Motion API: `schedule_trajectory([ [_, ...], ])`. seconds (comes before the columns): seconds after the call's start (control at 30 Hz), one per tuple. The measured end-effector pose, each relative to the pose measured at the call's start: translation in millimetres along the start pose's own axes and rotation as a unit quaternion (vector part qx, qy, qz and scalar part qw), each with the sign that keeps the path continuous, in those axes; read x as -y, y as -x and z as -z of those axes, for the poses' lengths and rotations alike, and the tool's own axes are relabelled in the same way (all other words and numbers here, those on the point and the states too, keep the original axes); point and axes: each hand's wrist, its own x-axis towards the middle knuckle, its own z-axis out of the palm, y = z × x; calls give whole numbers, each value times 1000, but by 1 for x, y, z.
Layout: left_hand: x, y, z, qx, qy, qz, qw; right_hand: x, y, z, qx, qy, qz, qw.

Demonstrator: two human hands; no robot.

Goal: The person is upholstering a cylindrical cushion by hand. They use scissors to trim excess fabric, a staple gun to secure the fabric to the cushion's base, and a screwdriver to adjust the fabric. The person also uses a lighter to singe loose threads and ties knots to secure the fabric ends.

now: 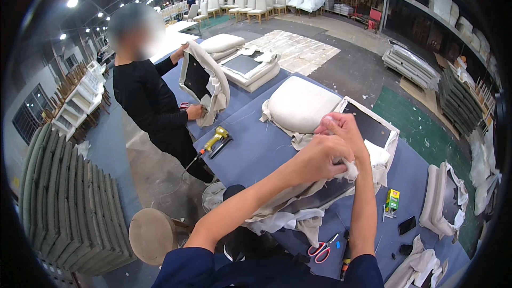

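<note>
My left hand (pixel 319 161) is closed, and a tuft of white fabric (pixel 350 171) sticks out from its fingers. Just above and beyond it, my right hand (pixel 345 130) is raised with its fingers pinched together; what lies between them is too small to name. Both hands are over a seat cushion with a dark underside (pixel 368 120) and loose pale cloth round its edge. A cream padded cushion (pixel 303 104) lies beyond my hands. Below my forearms, a dark panel with loose cloth edges (pixel 309 223) rests at the table's near side, partly hidden.
On the blue table (pixel 248 146) lie a yellow-green staple gun (pixel 217 141), red-handled scissors (pixel 322 250), a green-yellow box (pixel 392 201) and a phone (pixel 407 225). Across it, another person (pixel 146 90) holds a cushion (pixel 205 82). A round stool (pixel 153 236) stands left; cushions (pixel 74 202) are stacked beyond.
</note>
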Motion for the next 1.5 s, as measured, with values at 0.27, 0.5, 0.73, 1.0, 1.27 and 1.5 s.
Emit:
schedule_trajectory([
  [0.27, 17, -6, -13, -46, 90, 120, 988, 6, 68, -12, -414, -76, 208, 883],
  [0.5, 28, -7, 3, -26, 157, 245, 956, -9, 98, -83, -452, 108, 204, 861],
  [0.73, 28, -16, -8, -78, 165, 179, 967, -10, 91, -73, -469, 321, 287, 771],
  [1.0, 43, 11, 31, -56, -38, 112, 991, -25, 126, -100, -389, 249, 235, 855],
  [1.27, 68, 18, 26, -70, -19, 122, 990, -247, 297, -19, -339, 465, -278, 769],
  [1.5, 58, 3, 20, -68, -4, 107, 992, -362, 321, 24, -104, 658, -283, 690],
])
